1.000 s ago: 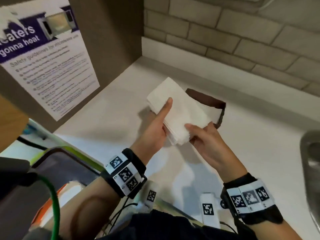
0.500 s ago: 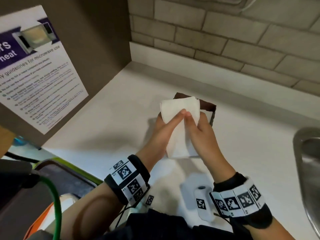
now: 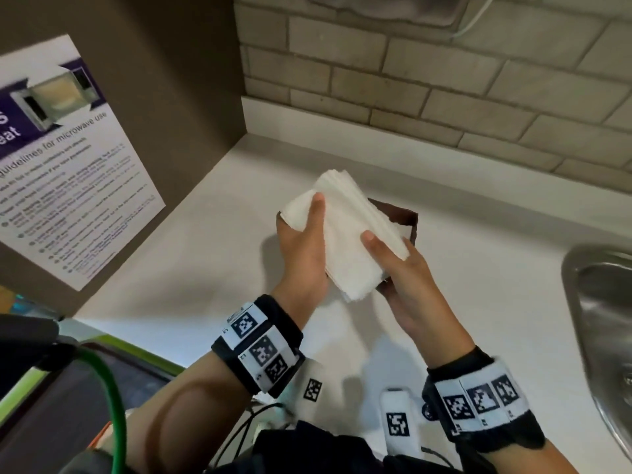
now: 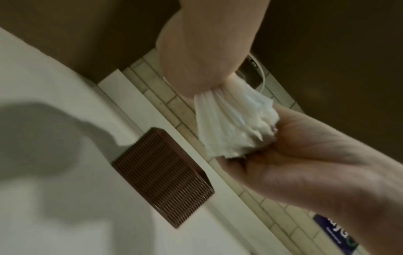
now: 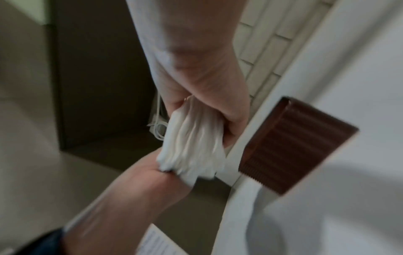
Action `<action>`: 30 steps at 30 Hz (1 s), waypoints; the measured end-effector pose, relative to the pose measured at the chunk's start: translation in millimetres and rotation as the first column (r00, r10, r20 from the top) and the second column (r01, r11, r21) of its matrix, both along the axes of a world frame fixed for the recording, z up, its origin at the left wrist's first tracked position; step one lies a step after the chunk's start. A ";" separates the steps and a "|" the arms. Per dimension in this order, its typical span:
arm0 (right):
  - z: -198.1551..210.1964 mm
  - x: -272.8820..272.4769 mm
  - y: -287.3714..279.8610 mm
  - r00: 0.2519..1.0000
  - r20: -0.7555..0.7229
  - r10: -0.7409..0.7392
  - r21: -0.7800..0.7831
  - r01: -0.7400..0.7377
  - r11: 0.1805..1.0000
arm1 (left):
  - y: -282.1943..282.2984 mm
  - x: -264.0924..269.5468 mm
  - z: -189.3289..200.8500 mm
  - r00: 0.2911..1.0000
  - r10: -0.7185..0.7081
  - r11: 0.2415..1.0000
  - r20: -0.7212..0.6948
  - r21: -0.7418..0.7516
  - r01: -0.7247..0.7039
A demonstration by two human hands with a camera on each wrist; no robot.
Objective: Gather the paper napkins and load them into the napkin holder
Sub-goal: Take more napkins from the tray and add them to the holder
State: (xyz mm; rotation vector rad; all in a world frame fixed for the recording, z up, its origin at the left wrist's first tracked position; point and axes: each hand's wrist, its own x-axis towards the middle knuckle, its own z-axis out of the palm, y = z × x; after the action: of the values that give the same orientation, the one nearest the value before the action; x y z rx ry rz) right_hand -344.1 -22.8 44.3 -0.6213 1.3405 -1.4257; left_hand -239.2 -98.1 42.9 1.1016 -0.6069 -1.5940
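Gripping napkins (image 3: 345,234) — both hands, poster (image 3: 68,159) seemingly "microwave use"

Both bare forearms reach forward side by side, each wrist wrapped in a black band with white square-patterned markers; the left hand (image 3: 302,248) has its thumb laid flat along the top of a thick stack of white paper napkins (image 3: 349,234), fingers curled beneath; the right hand (image 3: 407,278) grips the stack's opposite edge, thumb on top, fingers underneath.

Poster (image 3: 68,159) on the cabinet side reads "guidelines for microwave use"
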 end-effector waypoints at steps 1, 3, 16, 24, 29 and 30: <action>-1.8 1.7 -0.1 0.995 0.093 -0.024 -0.030 0.027 0.999 | 2.7 -3.4 1.5 0.999 0.030 0.999 -0.030 0.026 -0.029; -5.7 2.0 -0.2 0.989 0.133 -0.066 -0.071 0.076 0.995 | 8.7 -8.4 -0.2 0.997 0.036 0.998 -0.065 0.044 -0.033; -16.6 -25.1 3.9 0.865 -0.479 -0.146 0.042 0.188 0.981 | 6.8 11.5 -23.6 0.850 -0.236 0.921 0.471 -0.171 0.351; -13.8 -24.2 18.6 0.730 -0.633 0.258 0.092 -0.260 0.961 | -4.3 25.2 -41.6 0.757 -0.189 0.885 0.625 -0.225 0.407; -4.6 -52.4 24.4 0.826 -0.406 0.391 0.212 -0.331 0.919 | -4.4 46.3 -40.2 0.605 -0.713 0.655 0.355 0.029 0.755; -3.1 -55.5 23.3 0.833 -0.388 0.395 0.238 -0.323 0.916 | -4.8 48.2 -40.6 0.567 -0.766 0.608 0.302 0.056 0.792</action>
State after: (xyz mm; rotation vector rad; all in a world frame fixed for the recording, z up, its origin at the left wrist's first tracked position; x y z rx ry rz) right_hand -399.6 0.5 41.2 -1.0631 1.5603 -0.8852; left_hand -191.0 -102.9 2.3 1.0692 -1.5334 -2.1272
